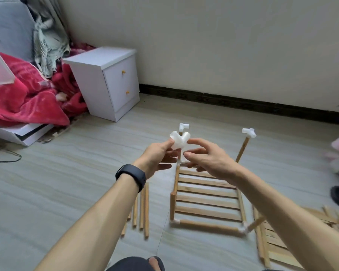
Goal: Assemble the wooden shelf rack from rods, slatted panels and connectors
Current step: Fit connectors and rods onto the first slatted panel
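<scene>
A white plastic connector (179, 140) is raised above the floor. My left hand (159, 156) pinches it from the left, while my right hand (205, 158) reaches toward it with thumb and forefinger spread and one fingertip touching it. Below them the part-built rack stands on the floor: a slatted panel (207, 198) framed by rods and corner connectors. Upright rods rise from its corners. Two of them carry white connectors (249, 132), (184, 126) at the far end. The near left upright (172, 205) has a bare top.
Several loose wooden rods (141, 210) lie on the floor to the left of the rack. More slatted panels (278, 245) lie at the lower right. A white bedside cabinet (108, 81) and a red blanket (25, 98) are at the back left.
</scene>
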